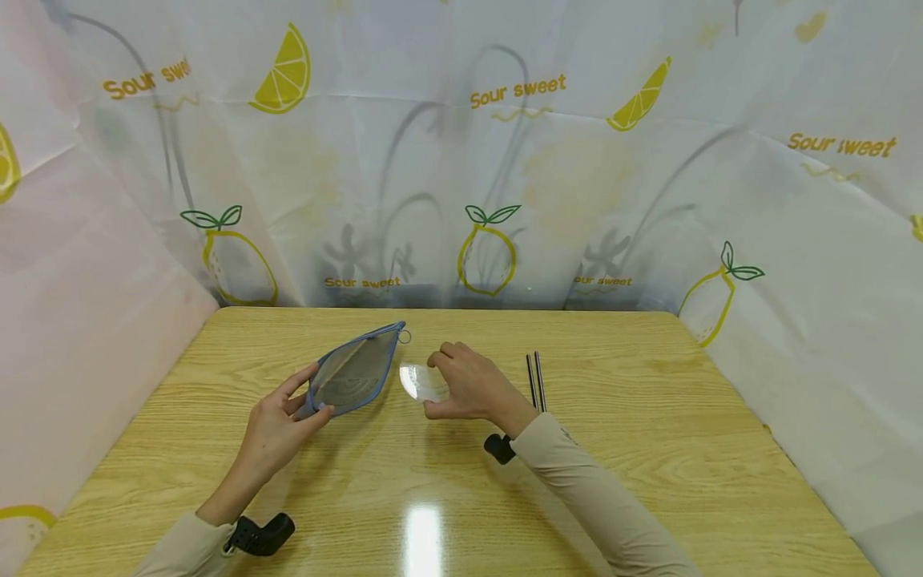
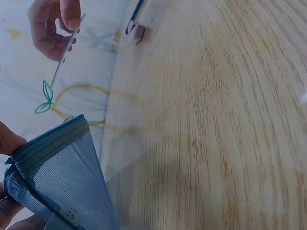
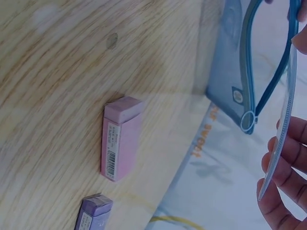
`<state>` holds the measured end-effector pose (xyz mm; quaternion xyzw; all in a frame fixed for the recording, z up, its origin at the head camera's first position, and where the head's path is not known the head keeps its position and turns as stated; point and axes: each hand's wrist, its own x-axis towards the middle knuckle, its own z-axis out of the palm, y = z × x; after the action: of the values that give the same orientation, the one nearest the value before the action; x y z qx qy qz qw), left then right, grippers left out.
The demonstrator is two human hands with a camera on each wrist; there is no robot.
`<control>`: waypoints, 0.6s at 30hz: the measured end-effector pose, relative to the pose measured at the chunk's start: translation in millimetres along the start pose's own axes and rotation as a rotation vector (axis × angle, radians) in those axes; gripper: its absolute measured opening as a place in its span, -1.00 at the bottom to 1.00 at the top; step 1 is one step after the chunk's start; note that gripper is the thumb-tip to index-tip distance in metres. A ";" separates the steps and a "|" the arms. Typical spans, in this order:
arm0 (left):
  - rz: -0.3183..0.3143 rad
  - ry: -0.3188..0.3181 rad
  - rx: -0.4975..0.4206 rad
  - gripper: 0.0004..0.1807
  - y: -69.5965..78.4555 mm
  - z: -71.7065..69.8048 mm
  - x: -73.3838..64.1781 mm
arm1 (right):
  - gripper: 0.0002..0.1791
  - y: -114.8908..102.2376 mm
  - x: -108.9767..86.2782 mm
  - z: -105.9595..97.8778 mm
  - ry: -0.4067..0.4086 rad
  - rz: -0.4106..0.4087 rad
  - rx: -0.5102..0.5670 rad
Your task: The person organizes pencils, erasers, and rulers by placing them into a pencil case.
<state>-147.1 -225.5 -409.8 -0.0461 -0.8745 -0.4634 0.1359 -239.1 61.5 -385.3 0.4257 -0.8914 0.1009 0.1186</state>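
A lemon-printed backdrop (image 1: 433,160) rose behind a wood-grained table (image 1: 649,497) in the head view; two slim dark sticks (image 1: 535,381) lay on the right, near ends lost behind the right wrist; a faint curved shape showed within a blue mesh pouch (image 1: 356,373), too dim to name; the left hand (image 1: 277,421) pinched the pouch's near-left end, thumb on the near side; the right hand (image 1: 472,385) pinched a clear, curved-edged plate (image 1: 413,381) between thumb and fingers, its right part covered by that hand; the plate stood just beside the pouch.

Left wrist view: left fingers cut off by the frame, gripping the pouch at its zipped edge; a tag (image 2: 70,214) read 25; the right hand, partly out of frame, held the plate nearly edge-on, a gap between it and the pouch; a small pinkish block lay beyond on the table.

Right wrist view: pouch mouth parted, a zip ring (image 3: 248,121) at its corner; plate edge-on in the right fingers, fine marks along it, too small to read; a pink eraser (image 3: 121,143) lay on the table; a purple eraser (image 3: 95,213) was cut by the lower edge.
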 end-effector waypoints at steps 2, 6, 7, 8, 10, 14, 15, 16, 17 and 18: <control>-0.001 0.001 0.005 -0.28 0.3 -0.1 -0.2 | -0.42 -0.7 0.7 -0.9 0.000 -0.001 -0.001; -0.005 0.004 0.014 -0.28 0.7 -0.5 -0.4 | -0.42 -1.6 2.2 -2.0 0.007 -0.002 -0.007; -0.006 0.004 0.015 -0.27 0.7 -0.6 -0.5 | -0.42 -1.9 2.6 -2.4 0.010 -0.004 -0.007; -0.007 0.003 0.014 -0.27 0.8 -0.7 -0.5 | -0.42 -2.1 3.1 -2.7 0.014 -0.006 -0.008; -0.008 0.003 0.014 -0.27 0.9 -1.0 -0.6 | -0.42 -2.7 4.1 -3.3 0.022 -0.011 -0.011; -0.008 0.006 0.016 -0.27 1.3 -1.3 -0.6 | -0.42 -3.8 5.7 -4.7 0.031 -0.023 -0.012; -0.008 0.006 0.016 -0.27 1.3 -1.4 -0.7 | -0.42 -4.1 6.0 -5.1 0.033 -0.025 -0.010; -0.008 0.006 0.015 -0.27 1.4 -1.4 -0.8 | -0.42 -4.2 6.3 -5.4 0.034 -0.027 -0.009; -0.009 0.005 0.014 -0.27 1.6 -1.5 -0.9 | -0.42 -4.4 6.6 -5.7 0.034 -0.029 -0.005; -0.010 0.004 0.013 -0.27 1.7 -1.6 -1.0 | -0.43 -4.6 7.0 -6.0 0.035 -0.030 -0.003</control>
<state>-145.5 -225.9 -407.9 -0.0399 -0.8773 -0.4586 0.1357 -239.0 55.2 -377.1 0.4368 -0.8829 0.1054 0.1363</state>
